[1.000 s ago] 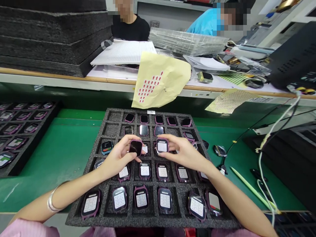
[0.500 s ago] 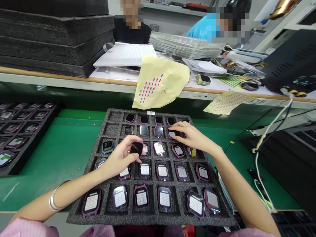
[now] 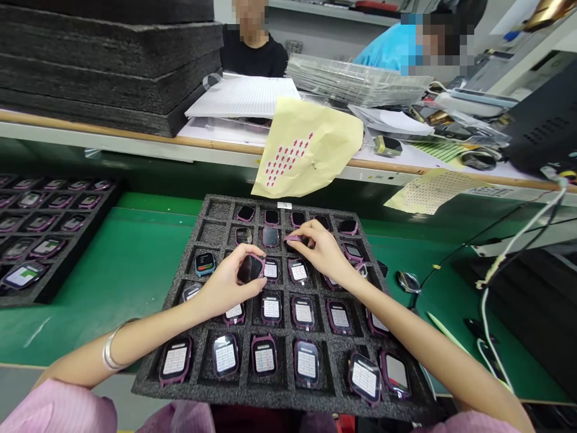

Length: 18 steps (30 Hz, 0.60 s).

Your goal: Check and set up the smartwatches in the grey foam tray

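Note:
My left hand (image 3: 232,278) is closed on a purple smartwatch (image 3: 251,269) with a dark screen, held above the foam tray (image 3: 205,390). Between the fingertips of my right hand (image 3: 318,243) is a second purple watch (image 3: 293,239), tilted over its compartment in the second row and partly hidden by the fingers. Most compartments hold purple-framed watches, many with a white table lit on the screen, such as the one in front (image 3: 264,356). A blue watch (image 3: 205,263) lies at the left side of the tray.
Another foam tray of watches (image 3: 40,294) is at the left on the green bench (image 3: 112,325). Black foam trays (image 3: 108,72) are stacked on the shelf behind. A yellow sheet (image 3: 311,144) hangs over the shelf edge. Cables (image 3: 487,294) hang at right. Two people are across the shelf.
My right hand has moved left from one second-row compartment to its neighbour and grips a watch there. The watch in my left hand has tilted slightly. The view has shifted a little.

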Each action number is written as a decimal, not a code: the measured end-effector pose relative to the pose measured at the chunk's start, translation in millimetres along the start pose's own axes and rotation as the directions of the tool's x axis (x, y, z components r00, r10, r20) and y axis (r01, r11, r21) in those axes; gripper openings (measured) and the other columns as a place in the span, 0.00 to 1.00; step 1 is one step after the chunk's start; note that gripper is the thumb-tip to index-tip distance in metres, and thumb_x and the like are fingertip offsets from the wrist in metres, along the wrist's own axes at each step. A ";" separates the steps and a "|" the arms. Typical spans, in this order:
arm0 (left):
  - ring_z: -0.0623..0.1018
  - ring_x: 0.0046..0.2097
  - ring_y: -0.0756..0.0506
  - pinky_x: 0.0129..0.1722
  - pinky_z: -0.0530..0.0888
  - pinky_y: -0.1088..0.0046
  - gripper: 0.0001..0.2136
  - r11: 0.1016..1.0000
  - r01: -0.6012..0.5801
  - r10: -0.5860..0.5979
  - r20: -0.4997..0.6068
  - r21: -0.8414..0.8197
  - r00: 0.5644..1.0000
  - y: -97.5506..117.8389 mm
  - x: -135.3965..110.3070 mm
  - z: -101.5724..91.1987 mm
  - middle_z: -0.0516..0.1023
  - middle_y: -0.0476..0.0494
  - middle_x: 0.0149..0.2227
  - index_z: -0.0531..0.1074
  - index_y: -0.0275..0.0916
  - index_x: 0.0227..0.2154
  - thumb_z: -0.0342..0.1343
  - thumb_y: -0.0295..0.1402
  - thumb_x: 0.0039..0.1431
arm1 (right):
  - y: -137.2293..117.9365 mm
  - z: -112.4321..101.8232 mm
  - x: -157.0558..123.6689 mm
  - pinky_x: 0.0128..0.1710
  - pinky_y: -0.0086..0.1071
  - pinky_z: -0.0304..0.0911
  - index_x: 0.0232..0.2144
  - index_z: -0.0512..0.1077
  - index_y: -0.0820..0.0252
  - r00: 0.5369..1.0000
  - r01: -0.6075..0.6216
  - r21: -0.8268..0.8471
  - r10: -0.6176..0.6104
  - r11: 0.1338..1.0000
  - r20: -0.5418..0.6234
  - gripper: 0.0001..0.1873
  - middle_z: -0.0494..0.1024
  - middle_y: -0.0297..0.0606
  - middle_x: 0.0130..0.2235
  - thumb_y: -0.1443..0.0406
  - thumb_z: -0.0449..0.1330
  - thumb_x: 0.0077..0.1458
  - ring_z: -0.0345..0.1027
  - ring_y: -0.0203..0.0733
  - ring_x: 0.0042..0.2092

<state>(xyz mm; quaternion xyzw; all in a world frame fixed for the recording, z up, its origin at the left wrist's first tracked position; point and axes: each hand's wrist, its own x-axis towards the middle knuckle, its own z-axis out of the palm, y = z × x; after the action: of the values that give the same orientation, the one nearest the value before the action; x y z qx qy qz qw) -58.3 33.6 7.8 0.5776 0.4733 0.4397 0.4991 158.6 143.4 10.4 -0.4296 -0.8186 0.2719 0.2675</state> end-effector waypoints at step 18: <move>0.65 0.24 0.53 0.28 0.66 0.75 0.15 0.999 0.038 -0.039 -0.043 -0.025 0.998 6.4 0.0 0.2 0.69 0.51 0.33 0.66 0.40 0.44 0.55 0.24 0.52 | -45.2 -1.7 -35.1 0.54 0.43 0.63 0.52 0.70 0.60 0.826 -0.558 0.786 0.090 0.268 0.556 0.23 0.78 0.45 0.47 0.65 0.66 0.53 0.73 0.46 0.49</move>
<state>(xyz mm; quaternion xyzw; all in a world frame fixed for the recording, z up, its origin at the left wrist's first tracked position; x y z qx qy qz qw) -57.4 33.3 14.1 0.5528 0.4897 0.4479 0.5040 151.7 92.1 35.0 -0.2949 -0.4399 0.8182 0.2235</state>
